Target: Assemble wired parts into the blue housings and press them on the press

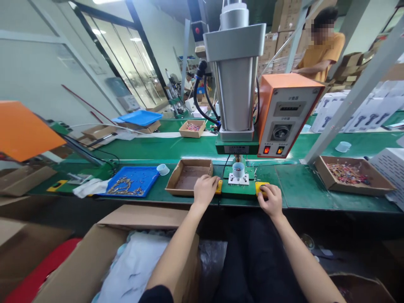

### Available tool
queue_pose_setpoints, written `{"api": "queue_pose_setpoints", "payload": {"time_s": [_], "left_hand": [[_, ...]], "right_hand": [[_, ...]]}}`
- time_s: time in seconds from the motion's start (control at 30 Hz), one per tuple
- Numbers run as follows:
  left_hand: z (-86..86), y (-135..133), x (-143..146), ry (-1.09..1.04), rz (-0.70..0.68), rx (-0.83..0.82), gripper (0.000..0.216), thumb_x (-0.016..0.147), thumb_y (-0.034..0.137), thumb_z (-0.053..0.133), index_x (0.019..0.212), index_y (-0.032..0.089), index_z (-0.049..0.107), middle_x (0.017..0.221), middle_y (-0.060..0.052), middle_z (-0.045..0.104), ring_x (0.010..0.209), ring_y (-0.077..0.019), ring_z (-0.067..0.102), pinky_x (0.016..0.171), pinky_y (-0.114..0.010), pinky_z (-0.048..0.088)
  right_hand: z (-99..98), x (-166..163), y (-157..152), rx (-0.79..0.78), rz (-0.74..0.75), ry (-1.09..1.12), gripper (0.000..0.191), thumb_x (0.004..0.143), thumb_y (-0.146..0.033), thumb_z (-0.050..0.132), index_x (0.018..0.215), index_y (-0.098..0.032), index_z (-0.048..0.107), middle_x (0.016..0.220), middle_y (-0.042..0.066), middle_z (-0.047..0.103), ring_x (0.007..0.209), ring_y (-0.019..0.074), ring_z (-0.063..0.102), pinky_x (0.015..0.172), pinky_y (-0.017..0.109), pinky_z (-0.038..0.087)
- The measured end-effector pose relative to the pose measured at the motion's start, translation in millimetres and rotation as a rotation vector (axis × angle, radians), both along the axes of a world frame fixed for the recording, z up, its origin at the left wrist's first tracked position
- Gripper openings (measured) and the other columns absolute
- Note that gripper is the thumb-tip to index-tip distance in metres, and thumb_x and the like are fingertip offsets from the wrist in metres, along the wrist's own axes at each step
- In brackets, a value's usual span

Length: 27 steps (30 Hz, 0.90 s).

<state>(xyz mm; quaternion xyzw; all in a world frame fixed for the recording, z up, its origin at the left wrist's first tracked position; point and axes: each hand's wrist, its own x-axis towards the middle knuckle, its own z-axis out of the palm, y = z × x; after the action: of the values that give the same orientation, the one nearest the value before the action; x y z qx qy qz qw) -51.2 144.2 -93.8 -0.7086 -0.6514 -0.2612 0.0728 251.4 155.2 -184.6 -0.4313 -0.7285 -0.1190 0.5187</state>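
My left hand [204, 190] is curled over a yellow push-button box [219, 187] at the left front of a bench press [238, 92]; its fingers hide most of the button. On the other side, my right hand [271, 201] closes its fingers and thumb around the black button of a second yellow push-button box [259, 185]. Between the hands, a translucent bluish plastic cup [238, 170] stands upright in a metal fixture [234, 181] beneath the press ram. Small dark parts show inside the cup. Neither hand touches it.
A cardboard tray [189, 189] sits by my left hand, beside a blue tray [151, 185] of small metal parts. Another cup [163, 169] lies nearby. Boxes of coloured wire pieces [347, 173] stand right. An open carton [104, 235] is below left. A person [322, 50] stands behind.
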Motion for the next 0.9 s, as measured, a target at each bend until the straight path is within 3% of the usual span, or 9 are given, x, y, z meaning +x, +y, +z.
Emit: {"api": "queue_pose_setpoints", "payload": {"time_s": [0.1,0.27,0.37,0.43,0.5,0.6,0.67,0.83,0.9], "left_hand": [[-23.1,-16.9,-9.8,0.088,-0.033,-0.029,0.031,0.106,0.026,0.053,0.094,0.021,0.08,0.094,-0.011,0.081,0.105,-0.0278,0.07,0.084,-0.037,0.049],[-8.4,-18.8,-11.4,0.041,-0.116,-0.105,0.023,0.104,0.032,0.058,0.106,0.021,0.079,0.106,-0.01,0.08,0.114,-0.0278,0.068,0.095,-0.04,0.053],[-15.8,-51.0,-40.9,-0.153,-0.15,-0.048,0.027,0.105,0.037,0.055,0.118,0.022,0.074,0.119,-0.01,0.078,0.119,-0.0258,0.066,0.105,-0.039,0.051],[-35.8,-93.5,-76.6,-0.263,-0.042,-0.018,0.032,0.108,0.038,0.046,0.107,0.021,0.074,0.11,-0.01,0.077,0.112,-0.0254,0.067,0.104,-0.038,0.051],[-61.8,-147.5,-118.2,-0.331,0.207,-0.094,0.039,0.11,0.037,0.036,0.098,0.021,0.07,0.099,-0.01,0.075,0.103,-0.0249,0.068,0.098,-0.037,0.052],[-102.3,-229.6,-172.6,-0.4,0.551,-0.312,0.037,0.108,0.029,0.031,0.108,0.021,0.067,0.098,-0.009,0.075,0.099,-0.0245,0.07,0.093,-0.035,0.052],[-129.1,-270.4,-192.8,-0.437,0.629,-0.443,0.031,0.104,0.023,0.038,0.114,0.02,0.068,0.099,-0.008,0.077,0.097,-0.0245,0.071,0.091,-0.034,0.052],[-195.3,-295.6,-192.2,-0.499,0.596,-0.699,0.012,0.092,0.022,0.063,0.093,0.022,0.074,0.099,-0.006,0.078,0.097,-0.0239,0.071,0.089,-0.029,0.053],[-217.6,-287.1,-189.7,-0.48,0.639,-0.729,0.016,0.095,0.021,0.059,0.102,0.02,0.074,0.11,-0.011,0.076,0.108,-0.0256,0.068,0.096,-0.032,0.051]], "right_hand": [[2.0,-1.5,1.7,0.023,-0.017,-0.032,0.008,0.09,-0.023,0.065,0.095,-0.021,0.071,0.094,0.007,0.071,0.095,0.0241,0.066,0.089,0.04,0.049],[8.8,2.4,4.3,0.05,0.002,-0.077,0.01,0.091,-0.022,0.064,0.095,-0.021,0.072,0.093,0.007,0.072,0.092,0.0232,0.067,0.086,0.038,0.05],[13.1,14.1,2.2,0.035,0.06,-0.112,0.013,0.091,-0.026,0.064,0.099,-0.02,0.073,0.097,0.009,0.074,0.09,0.0246,0.069,0.084,0.039,0.053],[15.1,23.7,3.2,-0.011,0.116,-0.14,0.016,0.091,-0.029,0.065,0.101,-0.02,0.074,0.1,0.011,0.075,0.091,0.0257,0.071,0.084,0.04,0.055],[16.4,31.6,9.2,-0.097,0.147,-0.172,0.02,0.092,-0.035,0.064,0.099,-0.02,0.076,0.097,0.012,0.076,0.088,0.0265,0.071,0.082,0.04,0.056],[18.0,33.7,27.7,-0.212,0.065,-0.096,0.039,0.095,-0.055,0.061,0.094,-0.019,0.076,0.081,0.014,0.072,0.075,0.0274,0.069,0.072,0.043,0.052],[21.0,25.5,43.9,-0.242,0.083,0.095,0.055,0.092,-0.069,0.063,0.107,-0.017,0.074,0.082,0.016,0.071,0.073,0.0278,0.069,0.068,0.044,0.05],[46.3,-28.4,85.2,-0.448,0.449,0.267,0.105,0.063,-0.061,0.095,0.152,-0.032,0.046,0.144,0.023,0.06,0.117,0.0288,0.071,0.076,0.041,0.053],[59.9,-56.4,93.9,-0.524,0.504,0.259,0.1,0.062,-0.055,0.096,0.148,-0.029,0.052,0.137,0.021,0.066,0.115,0.0272,0.073,0.076,0.04,0.054]]}}
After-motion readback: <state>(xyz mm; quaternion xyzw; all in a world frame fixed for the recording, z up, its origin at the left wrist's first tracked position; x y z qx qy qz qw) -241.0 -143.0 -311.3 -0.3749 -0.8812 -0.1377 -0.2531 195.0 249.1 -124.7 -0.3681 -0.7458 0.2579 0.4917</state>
